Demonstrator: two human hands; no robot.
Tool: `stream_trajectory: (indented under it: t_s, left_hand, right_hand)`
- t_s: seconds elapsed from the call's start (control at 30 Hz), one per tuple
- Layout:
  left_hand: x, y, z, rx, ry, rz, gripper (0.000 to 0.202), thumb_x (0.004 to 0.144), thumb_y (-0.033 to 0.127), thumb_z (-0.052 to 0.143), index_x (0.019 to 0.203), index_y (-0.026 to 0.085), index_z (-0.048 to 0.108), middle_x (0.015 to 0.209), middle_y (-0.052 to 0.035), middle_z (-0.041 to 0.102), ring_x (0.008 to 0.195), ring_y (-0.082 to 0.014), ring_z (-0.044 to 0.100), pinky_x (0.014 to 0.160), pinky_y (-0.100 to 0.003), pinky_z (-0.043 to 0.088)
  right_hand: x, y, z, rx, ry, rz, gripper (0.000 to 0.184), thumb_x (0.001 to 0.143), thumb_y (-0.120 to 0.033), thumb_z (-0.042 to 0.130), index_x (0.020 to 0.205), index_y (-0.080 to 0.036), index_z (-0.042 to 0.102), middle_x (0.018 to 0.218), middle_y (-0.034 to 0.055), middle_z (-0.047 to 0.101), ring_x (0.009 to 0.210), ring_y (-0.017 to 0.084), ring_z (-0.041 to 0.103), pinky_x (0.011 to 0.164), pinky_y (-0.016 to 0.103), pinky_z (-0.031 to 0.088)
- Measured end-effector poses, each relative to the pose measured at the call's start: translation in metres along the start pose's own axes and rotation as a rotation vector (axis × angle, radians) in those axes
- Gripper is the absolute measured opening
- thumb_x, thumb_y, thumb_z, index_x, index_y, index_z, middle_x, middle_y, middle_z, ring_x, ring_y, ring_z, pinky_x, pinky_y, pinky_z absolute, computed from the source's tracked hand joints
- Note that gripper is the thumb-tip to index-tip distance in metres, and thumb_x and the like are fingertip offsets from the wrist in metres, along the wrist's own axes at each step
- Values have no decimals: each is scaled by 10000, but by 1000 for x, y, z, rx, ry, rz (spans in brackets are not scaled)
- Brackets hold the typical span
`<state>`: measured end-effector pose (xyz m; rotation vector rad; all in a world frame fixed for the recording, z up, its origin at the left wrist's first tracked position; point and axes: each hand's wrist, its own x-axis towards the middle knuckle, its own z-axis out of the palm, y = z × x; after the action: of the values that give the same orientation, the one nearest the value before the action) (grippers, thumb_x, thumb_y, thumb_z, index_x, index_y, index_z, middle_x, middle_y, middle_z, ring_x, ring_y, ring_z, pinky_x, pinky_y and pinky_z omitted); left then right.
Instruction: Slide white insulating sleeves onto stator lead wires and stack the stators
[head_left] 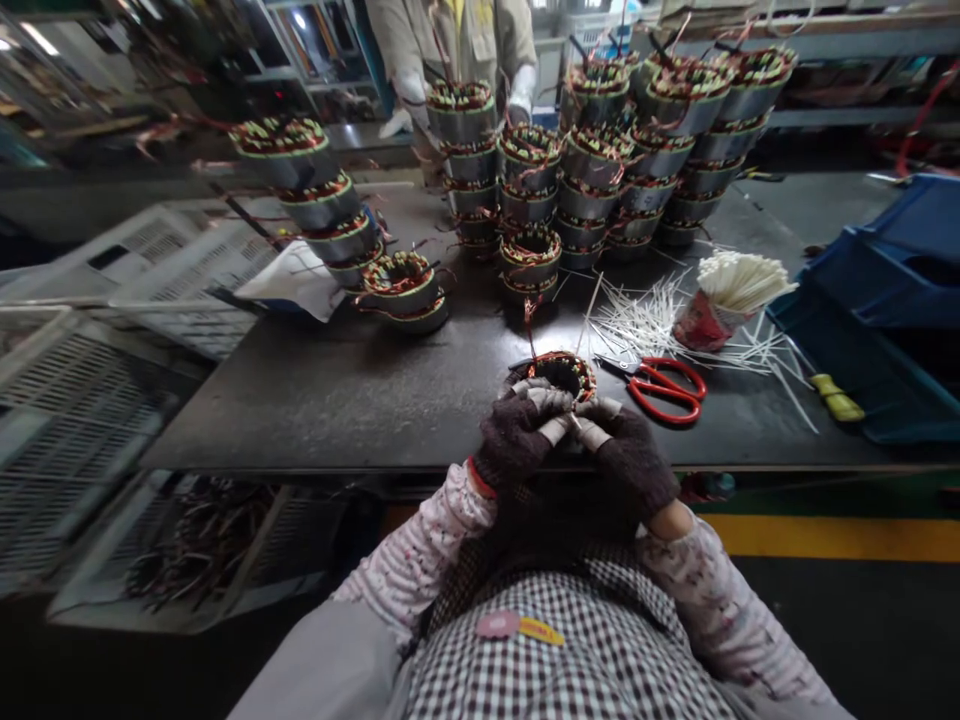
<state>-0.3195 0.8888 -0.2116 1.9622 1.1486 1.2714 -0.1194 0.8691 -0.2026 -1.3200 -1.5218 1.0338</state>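
A motor stator [564,372], a ring of copper windings with reddish lead wires rising from it, sits at the front edge of the dark table. My left hand [517,428], in a dark fingerless glove with pale tape round the fingers, is closed on its near left rim. Thumb and fingers of my right hand [626,445], gloved and taped alike, pinch at the near right rim, almost touching the left fingertips. What lies between them is too small to make out. A thin pale strip stands up behind the ring. Red-handled scissors [667,390] lie just right of it.
Stacks of stators [592,170] stand across the back, with another stack [315,200] at left. White ties [637,320] lie loose around a filled red cup [701,322]. Blue bins [877,300] and a yellow-green handle [836,398] are at right. A person [457,50] stands opposite.
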Motion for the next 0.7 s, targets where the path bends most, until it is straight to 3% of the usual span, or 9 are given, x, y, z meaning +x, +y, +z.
stream_trajectory:
  t_s: [0.07, 0.17, 0.3, 0.4, 0.5, 0.6, 0.7]
  left_hand:
    - [1, 1, -2, -22, -24, -11, 157, 997, 314, 796, 1077, 250, 915, 1139, -71, 902, 1254, -303, 808, 1260, -551, 623]
    - [2, -1, -3, -20, 37, -74, 202, 958, 362, 779, 1052, 261, 926, 1122, -76, 903, 1225, -329, 823, 1224, -576, 648]
    - [6, -14, -5, -14, 62, -176, 299, 939, 477, 764, 1086, 279, 933, 1230, -86, 900, 1293, -369, 812, 1256, -613, 631]
    - [8, -22, -6, -23, 45, -261, 388, 882, 571, 796, 1068, 255, 924, 1231, -108, 896, 1270, -393, 819, 1265, -627, 626]
    - [8, -27, -6, 28, 40, -274, 418, 840, 598, 799, 1039, 249, 913, 1196, -114, 896, 1248, -404, 824, 1240, -644, 645]
    - [7, -28, -3, 102, 87, -214, 375, 873, 557, 753, 1049, 267, 911, 1194, -109, 895, 1228, -413, 834, 1187, -680, 678]
    - [4, -24, 0, 144, 98, -82, 292, 957, 510, 714, 1032, 301, 904, 1157, -103, 897, 1193, -417, 846, 1130, -696, 707]
  right_hand:
    - [-4, -2, -1, -95, 51, -95, 312, 1038, -486, 718, 1137, -227, 861, 1120, 107, 880, 1044, 300, 821, 1019, 485, 670]
    - [-3, -7, 1, -236, 86, -355, 297, 1127, -360, 628, 1210, -218, 876, 1252, 138, 870, 1197, 318, 816, 1117, 495, 657]
    - [20, -11, 2, -239, 19, -562, 318, 1126, -336, 613, 1273, -232, 876, 1452, 104, 824, 1345, 295, 782, 1219, 473, 627]
    - [25, -16, 0, -107, -5, -543, 256, 1083, -356, 671, 1201, -239, 865, 1435, 103, 817, 1326, 284, 779, 1206, 483, 634]
    - [11, -25, 4, 117, 40, -444, 155, 1039, -370, 752, 1059, -236, 826, 1407, 127, 806, 1318, 304, 778, 1158, 488, 657]
    - [1, -29, 10, 419, 24, -344, 194, 1049, -433, 782, 1077, -242, 781, 1572, 120, 744, 1435, 329, 739, 1227, 503, 621]
    - [6, -20, 13, 546, 23, -165, 328, 1015, -575, 802, 1107, -265, 745, 1338, 72, 829, 1203, 296, 810, 1133, 470, 661]
